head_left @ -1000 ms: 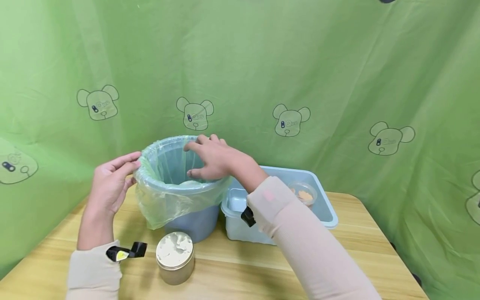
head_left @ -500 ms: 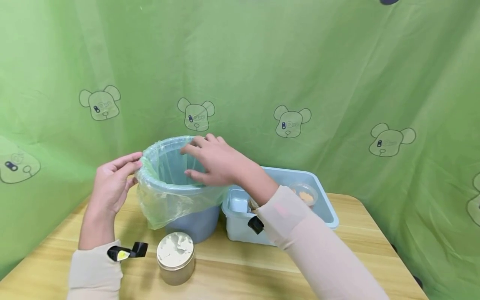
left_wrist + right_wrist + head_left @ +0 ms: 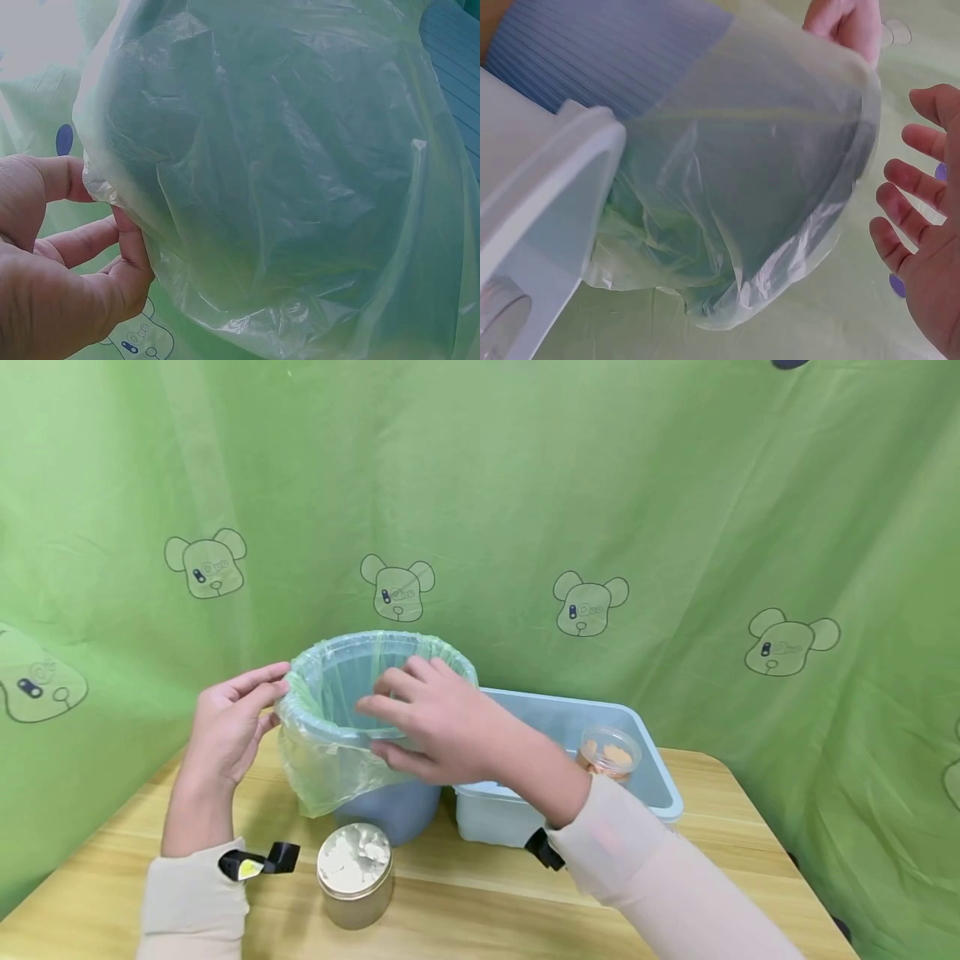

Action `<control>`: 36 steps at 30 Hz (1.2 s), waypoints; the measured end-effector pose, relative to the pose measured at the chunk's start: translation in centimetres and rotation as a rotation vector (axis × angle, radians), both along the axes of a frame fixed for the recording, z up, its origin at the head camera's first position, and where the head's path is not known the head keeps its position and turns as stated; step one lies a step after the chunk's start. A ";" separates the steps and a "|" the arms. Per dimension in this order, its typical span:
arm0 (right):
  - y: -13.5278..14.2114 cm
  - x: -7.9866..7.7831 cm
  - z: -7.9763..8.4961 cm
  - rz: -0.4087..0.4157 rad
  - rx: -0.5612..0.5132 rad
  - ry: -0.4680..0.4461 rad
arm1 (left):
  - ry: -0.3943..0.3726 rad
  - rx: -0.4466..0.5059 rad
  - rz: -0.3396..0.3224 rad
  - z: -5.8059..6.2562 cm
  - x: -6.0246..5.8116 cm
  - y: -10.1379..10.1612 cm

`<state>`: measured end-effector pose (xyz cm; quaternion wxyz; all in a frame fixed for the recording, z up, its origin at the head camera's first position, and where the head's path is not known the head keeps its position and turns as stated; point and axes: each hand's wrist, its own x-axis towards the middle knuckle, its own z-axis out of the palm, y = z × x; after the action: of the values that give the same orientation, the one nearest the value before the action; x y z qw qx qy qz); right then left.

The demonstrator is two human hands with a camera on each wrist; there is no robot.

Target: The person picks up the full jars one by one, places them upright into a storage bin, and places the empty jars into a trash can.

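Note:
A blue trash bin [image 3: 408, 814] stands on the table, lined with a translucent green trash bag [image 3: 326, 777] folded over its rim. My left hand [image 3: 228, 727] pinches the bag-covered rim at the left side, thumb inside the grip's near edge; in the left wrist view its fingertips touch the bag [image 3: 262, 187]. Above the bin's near right rim hovers my right hand [image 3: 446, 722], fingers loosely bent and holding nothing. From the right wrist view, the right hand [image 3: 930, 202] is apart from the bag [image 3: 772, 172], with its fingers spread.
Right of the bin sits a light blue tub [image 3: 652, 735] holding a clear round jar [image 3: 611, 756] with orange bits inside. A metal tin [image 3: 355, 872] stands in front of the bin on the wooden table [image 3: 510, 906]. A green curtain [image 3: 480, 493] hangs behind.
My right hand has drawn back from over the bin's opening toward the near right rim. The left hand stays at the left rim. More of the far right rim shows.

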<state>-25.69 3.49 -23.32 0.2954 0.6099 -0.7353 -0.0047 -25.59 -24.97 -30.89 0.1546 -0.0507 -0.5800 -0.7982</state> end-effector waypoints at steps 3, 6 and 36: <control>0.3 0.6 -0.6 0.014 0.015 0.006 | 0.002 -0.003 0.000 0.0 0.0 0.0; 0.5 1.2 -1.2 0.029 0.023 0.010 | 0.004 -0.001 -0.003 0.0 0.0 0.0; -0.3 4.8 -10.3 -0.047 0.310 0.073 | -0.003 -0.004 0.007 0.0 -0.1 0.0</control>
<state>-20.90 3.23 -33.66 0.2242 0.6302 -0.7286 -0.1471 -25.64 -24.94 -30.90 0.1563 -0.0477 -0.5821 -0.7965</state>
